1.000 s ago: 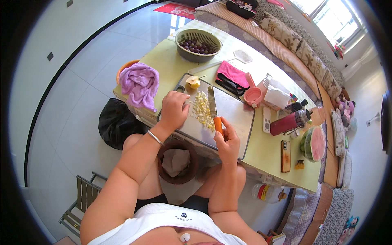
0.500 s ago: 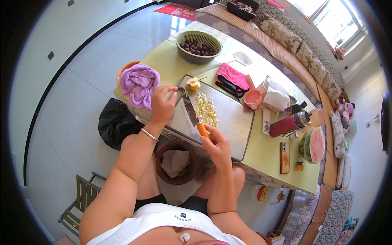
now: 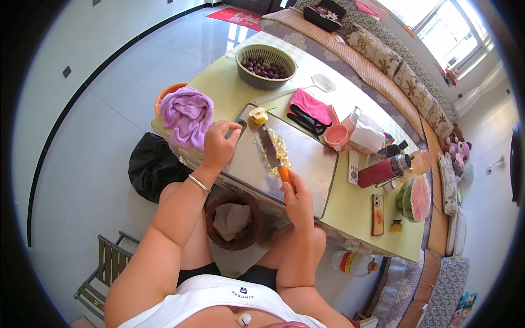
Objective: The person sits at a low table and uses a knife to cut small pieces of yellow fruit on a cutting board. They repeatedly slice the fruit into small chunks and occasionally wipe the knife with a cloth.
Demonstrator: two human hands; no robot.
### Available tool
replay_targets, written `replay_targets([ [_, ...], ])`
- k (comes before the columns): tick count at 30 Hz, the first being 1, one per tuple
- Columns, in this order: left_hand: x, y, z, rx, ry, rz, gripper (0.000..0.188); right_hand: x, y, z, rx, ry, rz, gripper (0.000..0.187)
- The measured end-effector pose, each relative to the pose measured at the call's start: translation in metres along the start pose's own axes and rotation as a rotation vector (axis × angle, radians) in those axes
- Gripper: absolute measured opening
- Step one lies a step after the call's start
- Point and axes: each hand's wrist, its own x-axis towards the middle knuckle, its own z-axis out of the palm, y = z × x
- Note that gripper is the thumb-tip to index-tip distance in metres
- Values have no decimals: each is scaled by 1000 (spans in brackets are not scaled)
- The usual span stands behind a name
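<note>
Pale yellow-green table in a bright living room, seen from above by a seated person. At its near side, the right hand is closed around the orange handle of a knife. The blade lies flat-looking over chopped pale pieces, which show on both sides of it; whether it touches the board cannot be told. These pieces sit mid-left on a silvery cutting board with a dark rim. The left hand has its fingers curled at the board's dark left handle; whether they are clamped on it is unclear. Just beyond the knife tip, on the board, is a halved yellow fruit, cut face showing. Farther out, a grey-green colander of dark round fruit stands at the far left, with a white fly swatter near it. A purple towel lies left. On the right are a dark red bottle, a phone and a cut watermelon.
</note>
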Motion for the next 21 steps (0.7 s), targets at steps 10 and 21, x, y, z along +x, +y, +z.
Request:
replay_targets([
  [10, -3, 3, 5, 8, -56, -58, 9, 2, -3, -3, -41, 199, -30, 37],
  [21, -4, 9, 10, -14, -69, -121, 8, 1, -8, -5, -67, 138, 24, 35],
])
